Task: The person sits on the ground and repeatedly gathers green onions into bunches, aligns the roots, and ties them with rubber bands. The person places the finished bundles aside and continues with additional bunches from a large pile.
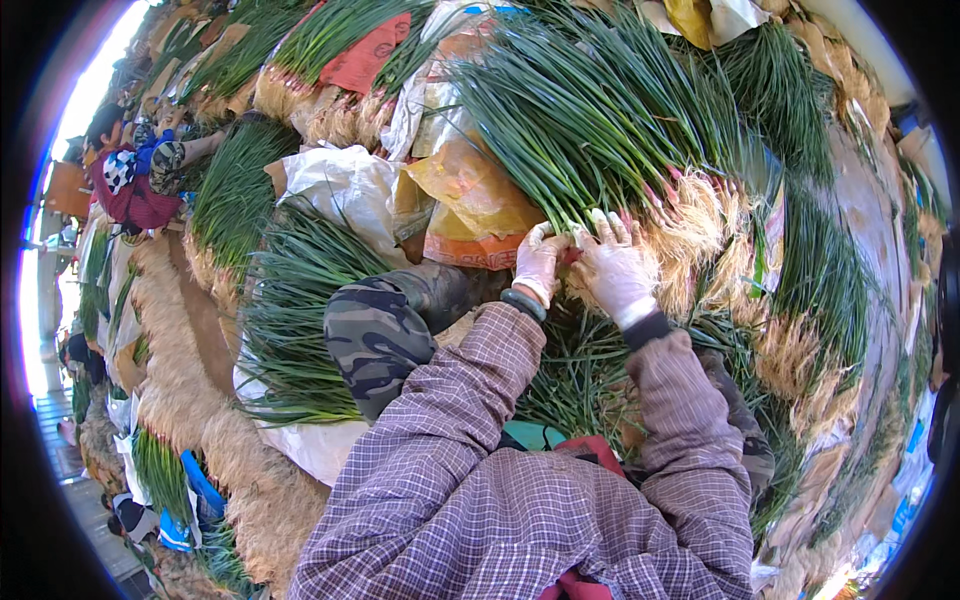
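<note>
Both my hands wear thin whitish gloves and meet at the base of a large heap of green onions (592, 112), whose leaves point up and left. My left hand (541, 259) pinches the pale stem ends of a few green onions between thumb and fingers. Touching the same stems from the right is my right hand (616, 270), its fingers spread over them; what its fingertips grip is partly hidden. Long straw-coloured roots (694, 217) hang just right of it. A yellow plastic sack (472, 191) lies left of the heap.
Another pile of green onions (300, 315) rests on white sacking at my left knee. Loose leaves (570, 367) lie below my hands. A long row of roots (187, 360) runs down the left. A person (135, 180) sits at the upper left. More bunches (817, 262) lie right.
</note>
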Demonstrator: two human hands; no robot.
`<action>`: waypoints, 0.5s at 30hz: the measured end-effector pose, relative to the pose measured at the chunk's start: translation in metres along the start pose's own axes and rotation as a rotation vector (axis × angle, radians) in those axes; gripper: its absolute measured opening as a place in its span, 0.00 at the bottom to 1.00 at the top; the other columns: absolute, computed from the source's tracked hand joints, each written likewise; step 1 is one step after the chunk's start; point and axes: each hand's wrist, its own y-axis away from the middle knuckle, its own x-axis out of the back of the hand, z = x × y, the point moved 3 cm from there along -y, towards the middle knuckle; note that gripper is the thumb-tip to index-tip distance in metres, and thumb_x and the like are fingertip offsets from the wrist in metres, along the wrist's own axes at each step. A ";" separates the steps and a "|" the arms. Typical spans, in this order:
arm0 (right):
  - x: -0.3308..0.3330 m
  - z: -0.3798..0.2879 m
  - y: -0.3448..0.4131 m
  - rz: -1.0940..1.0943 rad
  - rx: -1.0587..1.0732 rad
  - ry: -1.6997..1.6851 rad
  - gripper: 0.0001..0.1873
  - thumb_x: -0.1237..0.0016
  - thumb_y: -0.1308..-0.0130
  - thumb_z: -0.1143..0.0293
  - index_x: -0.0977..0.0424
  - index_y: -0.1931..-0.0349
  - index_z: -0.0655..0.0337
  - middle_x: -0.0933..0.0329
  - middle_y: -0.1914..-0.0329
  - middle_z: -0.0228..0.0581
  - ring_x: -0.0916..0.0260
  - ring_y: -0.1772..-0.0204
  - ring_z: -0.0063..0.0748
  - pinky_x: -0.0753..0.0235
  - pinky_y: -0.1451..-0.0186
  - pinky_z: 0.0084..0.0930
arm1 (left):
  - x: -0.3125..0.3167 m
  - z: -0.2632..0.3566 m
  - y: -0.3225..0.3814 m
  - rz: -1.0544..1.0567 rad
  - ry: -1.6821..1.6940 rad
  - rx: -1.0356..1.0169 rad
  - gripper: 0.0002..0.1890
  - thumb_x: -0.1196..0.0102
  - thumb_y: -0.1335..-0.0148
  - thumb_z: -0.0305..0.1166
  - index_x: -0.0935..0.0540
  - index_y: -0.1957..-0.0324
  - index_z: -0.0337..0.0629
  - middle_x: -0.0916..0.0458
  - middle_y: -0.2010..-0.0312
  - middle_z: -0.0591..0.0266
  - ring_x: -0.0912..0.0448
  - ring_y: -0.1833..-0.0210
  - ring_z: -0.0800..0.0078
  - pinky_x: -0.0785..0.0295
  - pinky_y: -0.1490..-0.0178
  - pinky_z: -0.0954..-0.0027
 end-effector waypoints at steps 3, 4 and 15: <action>-0.032 0.013 -0.020 -0.183 -0.139 0.154 0.25 0.54 0.36 0.60 0.35 0.37 0.48 0.43 0.29 0.43 0.45 0.28 0.48 0.49 0.27 0.54 | 0.009 0.014 0.006 0.107 -0.107 0.004 0.07 0.45 0.40 0.24 0.23 0.59 0.37 0.19 0.69 0.62 0.25 0.73 0.80 0.29 0.69 0.79; -0.036 0.024 -0.026 -0.119 -0.155 0.130 0.25 0.55 0.35 0.63 0.35 0.37 0.48 0.43 0.29 0.44 0.45 0.28 0.47 0.47 0.28 0.54 | 0.013 0.018 0.009 0.048 -0.067 -0.013 0.07 0.46 0.39 0.24 0.23 0.59 0.36 0.18 0.67 0.59 0.24 0.73 0.79 0.29 0.69 0.80; -0.023 0.060 -0.079 -0.236 -0.248 0.115 0.19 0.56 0.33 0.59 0.28 0.43 0.47 0.37 0.33 0.43 0.33 0.38 0.49 0.37 0.38 0.51 | 0.063 0.026 0.056 -0.048 0.401 0.025 0.06 0.48 0.36 0.24 0.23 0.58 0.37 0.19 0.67 0.52 0.17 0.66 0.63 0.19 0.61 0.64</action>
